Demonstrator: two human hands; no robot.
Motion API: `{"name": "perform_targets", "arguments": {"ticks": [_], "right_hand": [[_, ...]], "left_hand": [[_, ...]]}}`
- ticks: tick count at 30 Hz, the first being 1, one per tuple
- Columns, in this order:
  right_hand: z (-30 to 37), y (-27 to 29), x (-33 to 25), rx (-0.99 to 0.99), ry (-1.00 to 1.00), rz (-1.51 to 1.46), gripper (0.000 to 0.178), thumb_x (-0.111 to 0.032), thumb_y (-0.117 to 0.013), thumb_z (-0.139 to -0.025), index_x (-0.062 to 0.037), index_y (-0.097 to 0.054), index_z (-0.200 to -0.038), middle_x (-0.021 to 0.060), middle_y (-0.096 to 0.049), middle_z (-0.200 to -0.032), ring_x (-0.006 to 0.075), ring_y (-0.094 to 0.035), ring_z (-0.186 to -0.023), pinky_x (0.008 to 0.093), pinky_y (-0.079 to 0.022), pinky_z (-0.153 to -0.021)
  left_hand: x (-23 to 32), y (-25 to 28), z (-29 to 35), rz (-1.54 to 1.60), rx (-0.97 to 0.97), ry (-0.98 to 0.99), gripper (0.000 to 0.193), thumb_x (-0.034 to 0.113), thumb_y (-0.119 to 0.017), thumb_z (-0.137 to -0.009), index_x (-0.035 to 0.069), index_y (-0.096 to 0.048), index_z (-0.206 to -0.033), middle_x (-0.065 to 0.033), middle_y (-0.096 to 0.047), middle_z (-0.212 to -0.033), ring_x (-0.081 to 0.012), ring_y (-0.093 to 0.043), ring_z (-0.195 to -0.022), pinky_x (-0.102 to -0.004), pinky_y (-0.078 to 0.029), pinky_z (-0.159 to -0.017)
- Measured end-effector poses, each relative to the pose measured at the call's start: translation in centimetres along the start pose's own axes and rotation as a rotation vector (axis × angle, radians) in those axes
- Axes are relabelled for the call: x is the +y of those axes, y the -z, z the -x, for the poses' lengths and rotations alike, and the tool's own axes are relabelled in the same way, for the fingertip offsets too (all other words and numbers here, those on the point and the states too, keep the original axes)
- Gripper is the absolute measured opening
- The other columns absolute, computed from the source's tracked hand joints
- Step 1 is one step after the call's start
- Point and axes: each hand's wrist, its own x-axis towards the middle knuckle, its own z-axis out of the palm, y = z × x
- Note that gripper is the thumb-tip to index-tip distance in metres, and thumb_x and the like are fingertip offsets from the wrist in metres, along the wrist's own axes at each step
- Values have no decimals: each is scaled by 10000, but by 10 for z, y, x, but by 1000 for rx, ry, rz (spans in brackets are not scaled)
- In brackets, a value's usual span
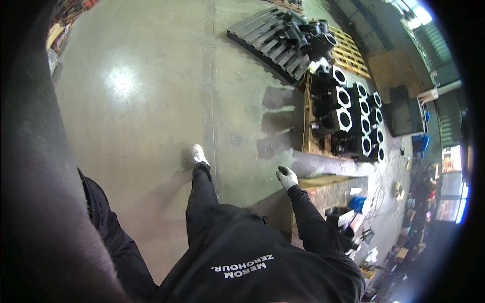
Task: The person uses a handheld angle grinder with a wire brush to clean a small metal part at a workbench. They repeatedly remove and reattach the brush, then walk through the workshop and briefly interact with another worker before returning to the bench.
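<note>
White-gloved right hand (286,178): grip half-curled, seemingly empty | left hand: can't tell | castings (365,116) rowed on pallet (306,121), likely for stability

On my feed I record an industrial workshop: concrete floor (141,131), a wooden pallet (307,116) of black flanged parts (356,121), a black slatted pallet (268,38), a yellow pallet (349,50). Blurred clutter (409,242) at right appears to be equipment.
</note>
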Motion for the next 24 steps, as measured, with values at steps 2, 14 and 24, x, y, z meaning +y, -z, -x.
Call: {"name": "perform_targets", "arguments": {"ticks": [2, 14, 24], "right_hand": [[-59, -5, -31, 60, 90, 199, 344, -166, -712, -818, -11, -696, -1125, 206, -706, -1103, 322, -689, -1030, 381, -536, -919], [-407, -18, -284, -67, -321, -107, 329, -127, -626, -931, 39, -602, -1215, 111, -659, -876, 211, -661, -767, 329, -551, -673], [-917, -15, -935, -268, 590, 207, 273, -160, -618, -911, -1, -643, -1131, 109, -676, -871, 225, -669, -764, 341, -550, -673]], "left_hand": [[-95, 12, -21, 30, 26, -4, 631, 375, -672, -914, -58, -493, -1337, -186, -564, -1332, -292, -598, -1116, -388, -521, -914], [-578, 60, -241, 222, 30, 163, 586, 328, -677, -908, -47, -505, -1324, -182, -569, -1325, -285, -599, -1115, -385, -515, -920], [-865, 96, -470, 281, 121, -4, 551, 288, -681, -902, -38, -515, -1314, -179, -574, -1318, -280, -600, -1115, -382, -511, -926]]}}
